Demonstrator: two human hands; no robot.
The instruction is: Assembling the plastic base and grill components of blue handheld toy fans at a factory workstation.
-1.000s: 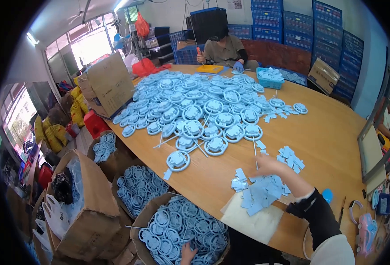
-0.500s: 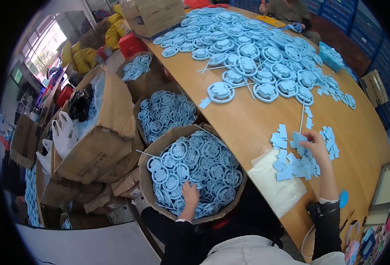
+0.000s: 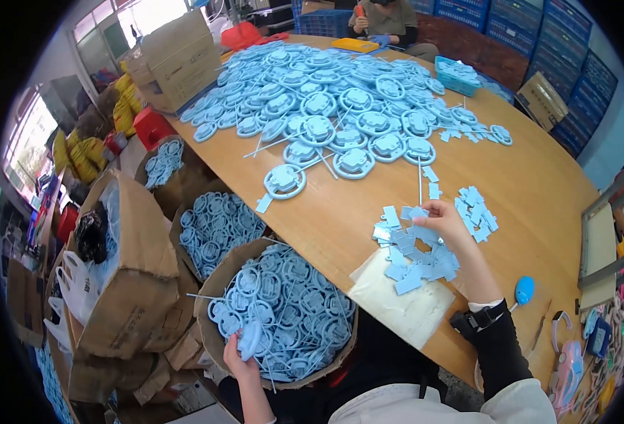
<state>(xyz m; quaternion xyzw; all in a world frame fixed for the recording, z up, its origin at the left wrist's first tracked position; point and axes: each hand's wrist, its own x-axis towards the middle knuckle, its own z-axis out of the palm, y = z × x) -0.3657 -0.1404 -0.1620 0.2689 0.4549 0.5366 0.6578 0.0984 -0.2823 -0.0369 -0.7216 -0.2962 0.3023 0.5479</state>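
Observation:
My left hand (image 3: 238, 359) is closed on a light-blue plastic ring-shaped part (image 3: 252, 338), tilted on edge above the near carton (image 3: 213, 285). The carton is heaped with the same blue ring parts (image 3: 303, 300), some with thin rods. Over the table, my right hand (image 3: 439, 219) pinches a small flat blue plastic tab (image 3: 417, 213) between thumb and fingers. Below that hand lies a loose pile of such tabs (image 3: 425, 265), partly on a whitish sheet (image 3: 396, 304). A thin blue rod (image 3: 420, 185) stretches from a ring part toward the right hand.
A big heap of ring parts (image 3: 319, 106) covers the table's far side. More tabs (image 3: 476, 215) lie to the right. Other cartons (image 3: 132, 261) stand at the left. Across the table a person (image 3: 389, 25) sits by a yellow tray (image 3: 355, 45). A blue round-headed object (image 3: 524, 290) lies near right.
My left hand, earlier reaching among the parts in the carton, now holds one ring part at the carton's near left. My right hand stays at the tab pile. The view has shifted right.

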